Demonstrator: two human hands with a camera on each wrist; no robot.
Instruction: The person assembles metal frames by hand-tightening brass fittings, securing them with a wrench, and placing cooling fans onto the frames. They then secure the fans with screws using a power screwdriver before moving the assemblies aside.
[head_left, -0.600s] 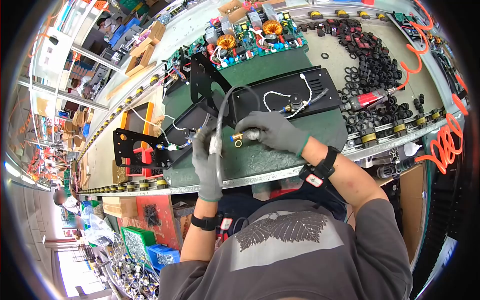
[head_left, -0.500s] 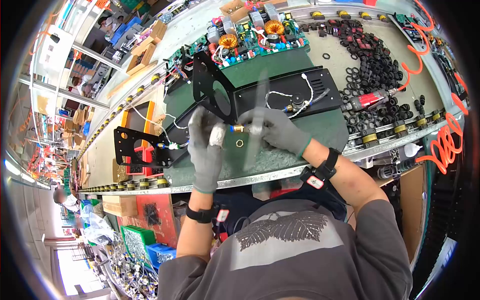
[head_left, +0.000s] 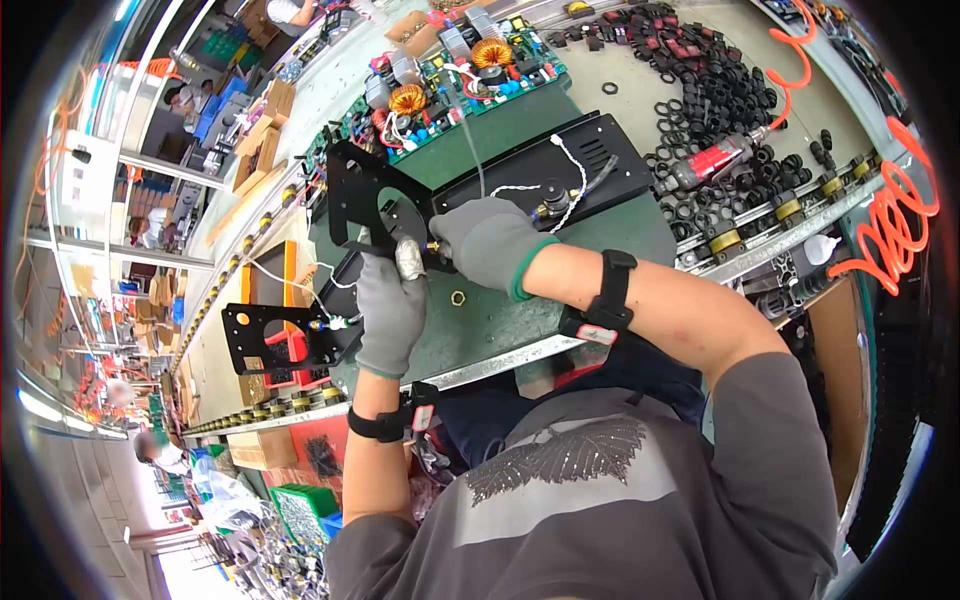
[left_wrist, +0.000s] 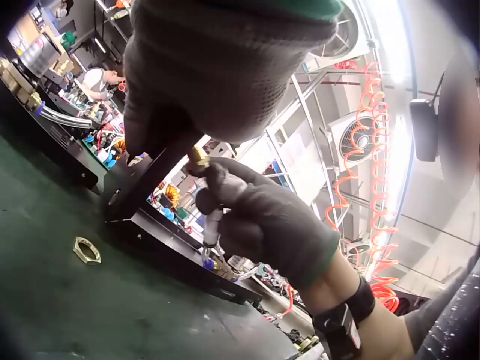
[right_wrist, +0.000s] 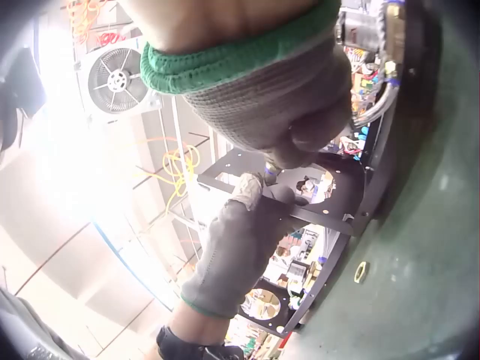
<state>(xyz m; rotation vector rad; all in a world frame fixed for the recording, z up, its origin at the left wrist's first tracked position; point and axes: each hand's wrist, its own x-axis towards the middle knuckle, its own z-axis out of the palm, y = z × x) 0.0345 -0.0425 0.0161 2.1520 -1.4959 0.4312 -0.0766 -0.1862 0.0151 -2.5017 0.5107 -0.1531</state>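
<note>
In the head view my gloved left hand point(head_left: 390, 315), its thumb point(head_left: 409, 259) wrapped in pale tape, grips the edge of an upright black metal bracket point(head_left: 352, 185) with a large round hole. My gloved right hand point(head_left: 490, 240) pinches a brass fitting point(head_left: 432, 247) right at that bracket's edge. A clear hose point(head_left: 470, 150) rises behind the right hand. The left wrist view shows the fitting's brass end point(left_wrist: 198, 157) close to the bracket, partly hidden by the fingers. A brass hex nut point(head_left: 458, 298) lies flat on the green mat point(head_left: 500, 320), in front of the hands.
Behind the bracket stand green circuit boards point(head_left: 440, 105) with copper coils. A long black panel point(head_left: 610, 165) with white wires lies at right. Beyond it are a red power tool point(head_left: 710, 162) and a heap of black rings point(head_left: 700, 110). Another holed black plate point(head_left: 270, 340) stands at left.
My right hand has moved left with the brass fitting, up to the bracket. The left hand has come onto the bracket's edge. The hose has swung upright, and the head view has shifted.
</note>
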